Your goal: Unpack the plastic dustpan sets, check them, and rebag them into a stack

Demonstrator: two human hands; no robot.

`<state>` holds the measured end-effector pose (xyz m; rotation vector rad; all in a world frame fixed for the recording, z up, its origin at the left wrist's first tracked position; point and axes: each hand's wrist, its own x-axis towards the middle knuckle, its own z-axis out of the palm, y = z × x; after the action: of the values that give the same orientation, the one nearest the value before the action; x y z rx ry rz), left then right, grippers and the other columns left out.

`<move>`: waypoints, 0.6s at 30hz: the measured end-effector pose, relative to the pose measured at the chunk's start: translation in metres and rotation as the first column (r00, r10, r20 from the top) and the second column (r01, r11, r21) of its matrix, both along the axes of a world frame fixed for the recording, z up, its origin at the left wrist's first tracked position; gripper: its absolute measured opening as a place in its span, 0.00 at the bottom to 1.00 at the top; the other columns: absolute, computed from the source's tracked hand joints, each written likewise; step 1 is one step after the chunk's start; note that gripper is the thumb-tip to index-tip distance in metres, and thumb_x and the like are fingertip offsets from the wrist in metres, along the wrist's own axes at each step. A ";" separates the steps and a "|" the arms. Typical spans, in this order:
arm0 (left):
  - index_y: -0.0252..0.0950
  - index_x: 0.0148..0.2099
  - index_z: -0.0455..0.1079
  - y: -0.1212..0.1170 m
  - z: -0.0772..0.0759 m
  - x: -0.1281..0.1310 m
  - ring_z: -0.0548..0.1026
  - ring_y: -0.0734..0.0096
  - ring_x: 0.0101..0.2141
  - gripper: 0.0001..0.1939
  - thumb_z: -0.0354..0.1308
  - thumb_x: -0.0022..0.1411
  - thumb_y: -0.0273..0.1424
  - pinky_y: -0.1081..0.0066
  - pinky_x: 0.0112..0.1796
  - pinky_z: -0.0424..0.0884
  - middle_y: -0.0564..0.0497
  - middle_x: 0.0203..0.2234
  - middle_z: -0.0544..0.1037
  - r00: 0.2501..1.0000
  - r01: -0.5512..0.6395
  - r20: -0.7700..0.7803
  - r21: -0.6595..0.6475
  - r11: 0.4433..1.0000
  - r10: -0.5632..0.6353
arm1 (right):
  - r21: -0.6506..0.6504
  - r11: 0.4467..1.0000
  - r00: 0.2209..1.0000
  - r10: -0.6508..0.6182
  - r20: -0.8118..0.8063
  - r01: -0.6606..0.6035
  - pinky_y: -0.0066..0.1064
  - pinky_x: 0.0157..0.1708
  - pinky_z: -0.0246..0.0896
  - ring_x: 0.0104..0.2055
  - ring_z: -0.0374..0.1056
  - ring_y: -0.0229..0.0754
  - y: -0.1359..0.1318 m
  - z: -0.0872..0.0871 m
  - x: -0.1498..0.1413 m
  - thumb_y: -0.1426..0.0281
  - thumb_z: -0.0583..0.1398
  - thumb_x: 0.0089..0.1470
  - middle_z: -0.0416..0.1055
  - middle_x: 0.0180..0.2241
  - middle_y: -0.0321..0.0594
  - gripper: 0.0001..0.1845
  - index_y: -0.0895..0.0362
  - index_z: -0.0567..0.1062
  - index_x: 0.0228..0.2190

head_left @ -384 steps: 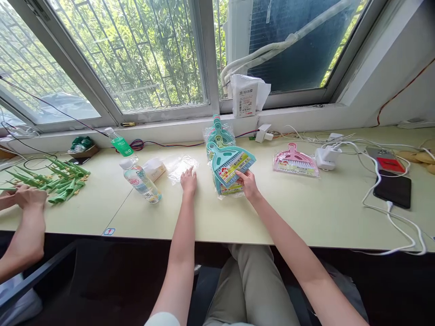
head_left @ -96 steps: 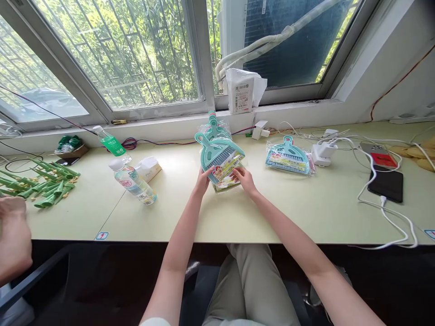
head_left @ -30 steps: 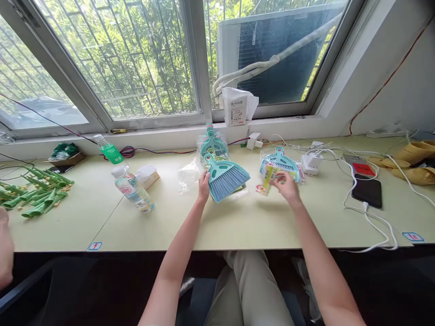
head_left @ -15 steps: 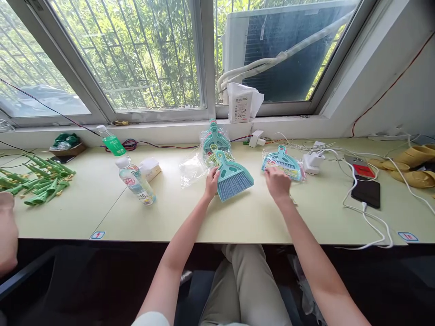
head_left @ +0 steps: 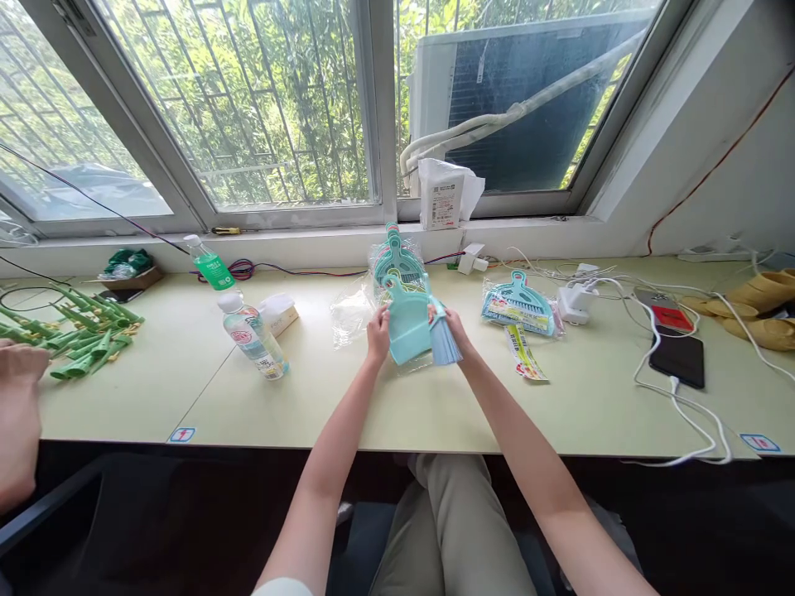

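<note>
My left hand [head_left: 378, 334] is closed on the left edge of a small mint-green dustpan [head_left: 410, 326]. My right hand [head_left: 458, 329] grips a matching hand brush [head_left: 445, 338], turned edge-on with its blue-grey bristles toward me, against the dustpan's right side. Just behind them lies a stack of similar brush sets [head_left: 397, 258] in clear plastic. To the right of my hands rests a bagged brush set [head_left: 519, 305] with a printed label. A loose yellow printed card strip [head_left: 525, 354] is on the table in front of it.
Clear plastic wrap [head_left: 349, 314] lies left of the stack. Farther left stand two bottles, one clear [head_left: 254, 338] and one with a green label [head_left: 209, 263], and a small white box [head_left: 277, 316]. White cables [head_left: 671, 414] and a phone [head_left: 678, 358] occupy the right. Another person's hand [head_left: 21, 364] is at far left.
My right hand has come left from beside the bagged set and now holds the brush, which has turned edge-on, exposing the dustpan. The yellow card strip now shows on the table.
</note>
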<state>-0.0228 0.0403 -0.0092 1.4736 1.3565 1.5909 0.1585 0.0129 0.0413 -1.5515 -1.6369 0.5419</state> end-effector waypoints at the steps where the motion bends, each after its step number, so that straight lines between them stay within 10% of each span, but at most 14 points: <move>1: 0.34 0.51 0.73 0.005 0.000 -0.007 0.75 0.63 0.35 0.20 0.49 0.67 0.41 0.68 0.36 0.68 0.46 0.35 0.79 0.996 -0.083 0.012 -0.024 0.996 0.083 | -0.029 1.000 1.000 0.003 -0.011 -0.003 0.30 0.31 0.58 0.32 0.68 0.43 -0.001 0.003 0.008 0.53 0.52 0.58 0.74 0.29 0.39 0.23 0.56 0.76 0.28; 10: 0.41 0.48 0.73 0.011 0.005 -0.057 0.75 0.59 0.46 0.14 0.49 0.66 0.35 0.66 0.45 0.66 0.46 0.44 0.80 0.914 -0.320 -0.337 -0.257 0.912 0.226 | -0.195 0.976 0.866 0.015 0.501 0.096 0.31 0.39 0.59 0.45 0.72 0.46 -0.008 -0.017 0.046 0.62 0.58 0.57 0.77 0.44 0.45 0.15 0.54 0.78 0.42; 18: 0.38 0.41 0.72 0.019 -0.014 -0.064 0.73 0.49 0.50 0.15 0.63 0.53 0.39 0.60 0.46 0.66 0.39 0.41 0.79 0.984 -0.154 -0.131 -0.302 0.941 0.119 | 0.000 0.998 0.794 -0.044 0.606 0.055 0.36 0.44 0.57 0.49 0.68 0.49 0.011 -0.036 0.060 0.66 0.61 0.58 0.75 0.44 0.46 0.10 0.55 0.79 0.40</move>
<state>-0.0872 0.0596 -0.0229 1.3138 1.7184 1.3139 0.2183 0.0244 0.0055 -1.9011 -2.0510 0.0065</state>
